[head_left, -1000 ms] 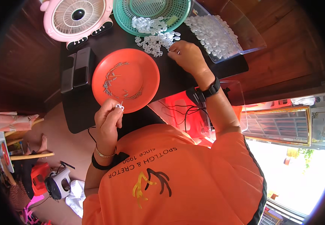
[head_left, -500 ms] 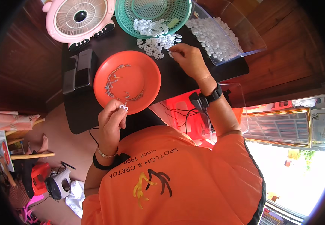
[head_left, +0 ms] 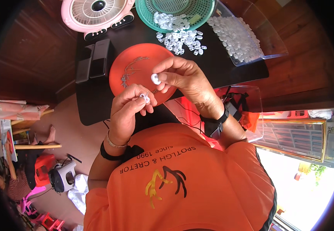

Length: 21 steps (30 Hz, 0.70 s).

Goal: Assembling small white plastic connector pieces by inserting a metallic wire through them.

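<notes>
My left hand [head_left: 123,111] is closed, pinching a small white plastic piece with holes [head_left: 145,99] between thumb and fingertips. Close beside it, the thumb and fingers of my right hand [head_left: 190,81] grip a small white oval plastic piece [head_left: 155,79]. The two pieces are apart. Both hands are over the near side of a round orange-red dish [head_left: 151,52], in which thin grey metal pins [head_left: 125,75] lie along the left side. Behind the dish, loose white oval pieces [head_left: 180,41] are scattered on the dark table [head_left: 236,75].
A green plastic basket [head_left: 209,17] with more white pieces stands at the back. To its right, a clear bin [head_left: 269,57] holds a heap of them. Two grey phone-like devices [head_left: 99,59] sit left of the dish, near a pink fan [head_left: 68,19].
My right hand has come from the loose pile toward my left hand, bringing a white oval piece. My left hand keeps its piece. The whole view has shifted slightly.
</notes>
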Available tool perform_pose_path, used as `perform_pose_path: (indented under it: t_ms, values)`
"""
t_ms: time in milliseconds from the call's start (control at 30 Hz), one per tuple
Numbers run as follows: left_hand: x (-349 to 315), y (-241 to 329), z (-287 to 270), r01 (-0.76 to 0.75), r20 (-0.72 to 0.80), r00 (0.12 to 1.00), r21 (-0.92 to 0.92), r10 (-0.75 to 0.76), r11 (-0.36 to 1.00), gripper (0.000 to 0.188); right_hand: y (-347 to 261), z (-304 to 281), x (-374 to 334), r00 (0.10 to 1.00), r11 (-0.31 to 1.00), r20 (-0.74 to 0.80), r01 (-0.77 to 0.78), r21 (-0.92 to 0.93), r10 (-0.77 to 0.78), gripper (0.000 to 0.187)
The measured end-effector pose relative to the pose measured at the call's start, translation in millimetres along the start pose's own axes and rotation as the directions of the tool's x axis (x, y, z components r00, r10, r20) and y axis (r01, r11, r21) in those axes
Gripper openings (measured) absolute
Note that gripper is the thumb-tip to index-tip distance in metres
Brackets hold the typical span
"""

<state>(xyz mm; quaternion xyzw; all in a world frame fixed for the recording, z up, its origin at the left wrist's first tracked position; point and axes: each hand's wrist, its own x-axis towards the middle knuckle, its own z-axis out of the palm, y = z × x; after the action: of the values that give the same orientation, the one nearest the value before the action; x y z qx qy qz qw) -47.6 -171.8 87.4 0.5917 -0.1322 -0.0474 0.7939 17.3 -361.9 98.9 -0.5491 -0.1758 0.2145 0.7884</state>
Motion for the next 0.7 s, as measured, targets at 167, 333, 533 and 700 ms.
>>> perform_pose_path:
  t_ms: [167,333,533,700]
  values:
    - [-2,-3,-8,0.001,-0.026,1.000,-0.055,-0.002,0.999,0.017,9,20,1,1.000,1.000,0.027,0.013,-0.004,-0.013,0.015]
    - [-9,-7,-13,0.015,-0.115,0.993,-0.020,-0.017,1.000,0.018,11,25,2,0.999,1.000,0.037,0.001,0.014,-0.002,0.014]
    - [-9,-9,-15,0.034,-0.116,0.992,-0.091,-0.045,0.995,0.016,24,29,0,0.967,0.900,0.142,0.251,-0.355,-0.214,0.014]
    - [-10,-14,-20,0.076,-0.082,0.992,-0.265,-0.100,0.961,0.016,21,24,-2,0.960,0.947,0.262,0.169,-0.271,-0.097,0.016]
